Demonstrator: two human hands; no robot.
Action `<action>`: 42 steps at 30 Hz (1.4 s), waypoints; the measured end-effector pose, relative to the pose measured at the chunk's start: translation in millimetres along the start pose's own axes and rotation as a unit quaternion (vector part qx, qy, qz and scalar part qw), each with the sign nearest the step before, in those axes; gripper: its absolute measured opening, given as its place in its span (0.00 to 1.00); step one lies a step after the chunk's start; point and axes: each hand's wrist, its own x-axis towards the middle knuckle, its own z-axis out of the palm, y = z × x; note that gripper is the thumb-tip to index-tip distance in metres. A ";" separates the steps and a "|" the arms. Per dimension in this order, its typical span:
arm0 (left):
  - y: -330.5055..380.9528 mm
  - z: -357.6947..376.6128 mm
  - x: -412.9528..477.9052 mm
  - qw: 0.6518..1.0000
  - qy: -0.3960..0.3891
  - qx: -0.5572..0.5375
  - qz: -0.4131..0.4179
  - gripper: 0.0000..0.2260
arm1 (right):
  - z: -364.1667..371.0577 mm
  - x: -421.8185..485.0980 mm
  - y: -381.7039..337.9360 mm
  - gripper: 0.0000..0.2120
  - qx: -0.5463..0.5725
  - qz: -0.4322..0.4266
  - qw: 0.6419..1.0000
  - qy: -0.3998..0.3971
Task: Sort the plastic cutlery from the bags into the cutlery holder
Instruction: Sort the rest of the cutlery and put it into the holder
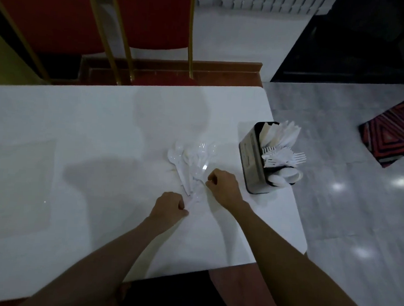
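Observation:
A clear plastic bag of white cutlery (191, 159) lies on the white table (103, 123), spoons and forks showing through it. My left hand (169, 208) pinches the bag's near end with curled fingers. My right hand (222, 185) pinches the bag's right edge a little farther up. To the right stands the dark cutlery holder (252, 160), with white knives at its far end, forks in the middle and spoons at its near end.
An empty clear bag (17, 179) lies flat at the table's left. The table's right edge runs just beyond the holder. Red chairs with gold legs (132, 42) stand behind the table. A striped mat (394, 131) lies on the floor.

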 end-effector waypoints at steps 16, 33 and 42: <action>-53.5 -53.3 31.5 0.940 0.224 -0.186 -0.180 0.14 | 42.1 5.3 -42.7 0.12 0.203 0.055 0.976 -0.054; -38.3 -44.3 50.0 0.966 0.141 0.129 0.177 0.22 | 31.7 53.3 -31.4 0.13 0.100 0.167 0.979 0.058; -57.9 -58.2 46.1 0.955 0.202 0.127 0.175 0.15 | 15.7 51.3 -20.1 0.07 0.133 0.151 0.977 0.065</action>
